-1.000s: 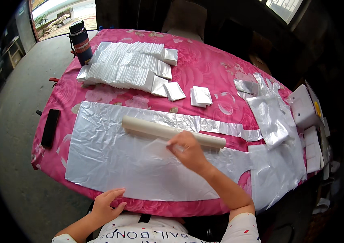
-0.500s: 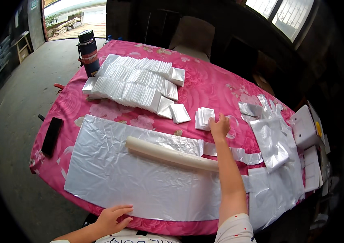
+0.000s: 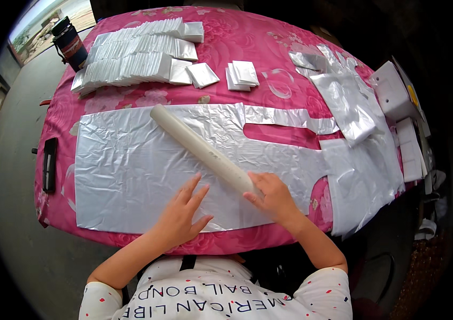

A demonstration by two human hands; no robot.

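Note:
A silvery-white plastic carrier bag [image 3: 119, 165] with cut-out handles lies flat and creased across the table in front of me. On it a cream-white plastic pipe [image 3: 199, 146] rests at a slant, its far end to the left. My right hand [image 3: 273, 196] is closed around the pipe's near right end. My left hand [image 3: 186, 210] has its fingers spread, low over the bag just left of the pipe, and holds nothing. Past the bag is a small pile of folded plastic squares [image 3: 243, 73]. Left of it, dense rows of similar folded squares [image 3: 130, 61] stand packed together.
A pink flowered cloth [image 3: 226, 32] covers the table. More loose plastic bags [image 3: 362, 170] lie at the right, beside white boxes [image 3: 394, 90] at the edge. A dark flask [image 3: 70, 45] stands at the far left, and a black phone-like object [image 3: 50, 165] lies at the left edge.
My right hand has come back from the small pile of folded squares and taken hold of the pipe. The pipe has turned to a steeper slant. My left hand has moved forward over the bag.

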